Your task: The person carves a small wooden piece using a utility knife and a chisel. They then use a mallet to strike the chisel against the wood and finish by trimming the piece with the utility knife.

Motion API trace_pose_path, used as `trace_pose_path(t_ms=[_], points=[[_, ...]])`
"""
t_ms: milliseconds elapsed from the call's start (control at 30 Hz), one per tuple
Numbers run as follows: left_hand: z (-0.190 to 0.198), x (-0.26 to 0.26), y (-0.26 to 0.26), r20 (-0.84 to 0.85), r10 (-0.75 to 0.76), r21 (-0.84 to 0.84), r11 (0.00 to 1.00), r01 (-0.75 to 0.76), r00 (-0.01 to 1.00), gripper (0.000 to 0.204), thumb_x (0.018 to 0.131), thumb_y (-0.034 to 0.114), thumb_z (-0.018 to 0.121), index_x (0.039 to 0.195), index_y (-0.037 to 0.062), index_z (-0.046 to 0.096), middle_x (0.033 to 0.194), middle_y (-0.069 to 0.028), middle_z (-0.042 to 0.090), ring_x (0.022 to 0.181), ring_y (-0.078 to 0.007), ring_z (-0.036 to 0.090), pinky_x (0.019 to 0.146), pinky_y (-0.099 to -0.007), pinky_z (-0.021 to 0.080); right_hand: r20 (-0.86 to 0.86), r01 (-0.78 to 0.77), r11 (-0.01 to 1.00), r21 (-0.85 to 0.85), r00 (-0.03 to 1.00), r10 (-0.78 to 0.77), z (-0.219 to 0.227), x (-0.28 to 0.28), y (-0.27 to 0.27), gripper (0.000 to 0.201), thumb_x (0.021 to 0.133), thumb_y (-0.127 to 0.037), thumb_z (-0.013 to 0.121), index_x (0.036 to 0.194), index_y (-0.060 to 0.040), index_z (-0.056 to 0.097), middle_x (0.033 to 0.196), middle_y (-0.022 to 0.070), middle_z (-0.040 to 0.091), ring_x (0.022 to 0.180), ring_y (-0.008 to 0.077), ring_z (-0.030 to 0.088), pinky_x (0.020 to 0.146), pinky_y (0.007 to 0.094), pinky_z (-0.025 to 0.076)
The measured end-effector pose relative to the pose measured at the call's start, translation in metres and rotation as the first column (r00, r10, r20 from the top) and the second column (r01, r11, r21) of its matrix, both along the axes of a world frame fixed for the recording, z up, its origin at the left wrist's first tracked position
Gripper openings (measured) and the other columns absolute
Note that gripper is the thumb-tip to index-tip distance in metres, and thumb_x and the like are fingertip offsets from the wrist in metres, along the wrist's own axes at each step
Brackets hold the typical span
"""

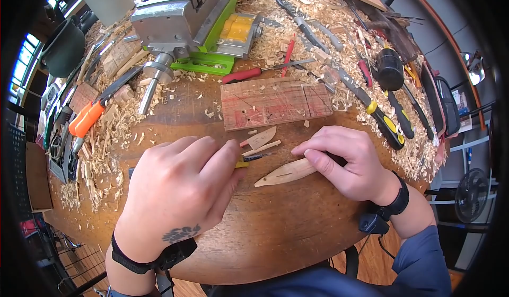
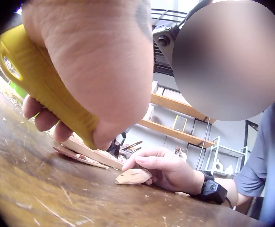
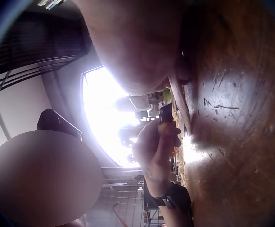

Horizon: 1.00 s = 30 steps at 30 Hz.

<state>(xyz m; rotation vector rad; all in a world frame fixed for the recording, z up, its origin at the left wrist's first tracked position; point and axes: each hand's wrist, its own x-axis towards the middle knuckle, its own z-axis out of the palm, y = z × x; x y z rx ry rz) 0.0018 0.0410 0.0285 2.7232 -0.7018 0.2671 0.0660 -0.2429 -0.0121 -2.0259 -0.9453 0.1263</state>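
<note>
My left hand (image 1: pixel 183 183) grips a yellow-handled utility knife (image 2: pixel 47 90), its fingers curled round the handle. In the head view the dark blade (image 1: pixel 254 157) pokes out past the fingers, pointing right. Between the thumb and fingers of my right hand (image 1: pixel 350 162) is a pale carved piece of wood (image 1: pixel 285 174), low over the tabletop. It tapers toward its left end and has a narrow dark slit along its face. The blade lies a short way off from the wood's near end. Just behind it are a small pointed wooden piece (image 1: pixel 262 137) and a thin stick (image 1: pixel 263 148).
A red-stained board (image 1: pixel 275 104) lies beyond the hands on the wooden table (image 1: pixel 265 244). A metal vise (image 1: pixel 169 24) stands at the back left. Wood shavings, an orange-handled tool (image 1: pixel 87 118), a black mallet (image 1: pixel 389 69) and a yellow-and-black handled saw (image 1: pixel 386 127) surround the work area.
</note>
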Motion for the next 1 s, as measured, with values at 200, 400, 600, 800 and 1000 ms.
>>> trace_pose_path(t_ms=[200, 400, 600, 800, 1000], points=[[0.0006, -0.0012, -0.0005, -0.049, -0.004, 0.019, 1.0, 0.005, 0.999, 0.032, 0.082, 0.012, 0.083, 0.112, 0.0035, 0.077, 0.08, -0.0097, 0.067, 0.072, -0.0305, 0.068, 0.062, -0.0421, 0.052, 0.014, -0.004, 1.0, -0.001, 1.0, 0.004, -0.0013, 0.0001, 0.0004, 0.013, 0.102, -0.01, 0.069, 0.105, -0.0013, 0.078, 0.085, 0.0128, 0.071, 0.078, 0.0301, 0.07, 0.072, 0.0383, 0.055], [0.004, -0.0024, -0.0013, -0.062, -0.026, -0.005, 1.0, 0.026, 0.998, 0.031, 0.079, 0.012, 0.084, 0.107, 0.0036, 0.078, 0.081, -0.0099, 0.068, 0.073, -0.0311, 0.068, 0.062, -0.0423, 0.052, 0.018, -0.011, 1.0, -0.007, 1.0, 0.011, -0.0013, 0.0005, -0.0004, 0.012, 0.1, -0.009, 0.069, 0.105, -0.0014, 0.078, 0.087, 0.013, 0.072, 0.08, 0.0297, 0.07, 0.072, 0.0383, 0.055], [0.0037, -0.0033, 0.0007, -0.066, -0.07, -0.011, 0.998, 0.07, 0.995, 0.027, 0.075, 0.013, 0.085, 0.099, 0.0044, 0.077, 0.081, -0.0096, 0.068, 0.071, -0.0309, 0.068, 0.061, -0.0421, 0.052, 0.036, -0.024, 1.0, 0.001, 0.999, 0.024, -0.0031, 0.001, 0.0002, 0.01, 0.097, -0.009, 0.073, 0.104, -0.0023, 0.078, 0.089, 0.0116, 0.073, 0.079, 0.0284, 0.07, 0.071, 0.0378, 0.055], [0.0036, -0.0028, 0.0012, -0.048, -0.095, -0.016, 0.995, 0.095, 0.994, 0.028, 0.074, 0.014, 0.085, 0.098, 0.0046, 0.077, 0.08, -0.0096, 0.068, 0.07, -0.0302, 0.068, 0.06, -0.0418, 0.052, 0.051, -0.025, 0.999, 0.022, 0.998, 0.024, -0.0053, 0.0013, 0.001, 0.01, 0.094, -0.008, 0.077, 0.103, -0.0038, 0.079, 0.088, 0.0097, 0.073, 0.072, 0.0237, 0.069, 0.065, 0.0349, 0.054], [0.003, -0.0027, 0.0013, -0.042, -0.096, -0.022, 0.995, 0.095, 0.994, 0.027, 0.073, 0.014, 0.086, 0.097, 0.0042, 0.077, 0.079, -0.0098, 0.067, 0.07, -0.0307, 0.068, 0.06, -0.0424, 0.051, 0.051, -0.023, 0.999, 0.029, 0.998, 0.022, -0.0068, 0.0009, 0.0007, 0.009, 0.094, -0.008, 0.078, 0.102, -0.0041, 0.08, 0.085, 0.0082, 0.071, 0.069, 0.0215, 0.066, 0.063, 0.0336, 0.052]])
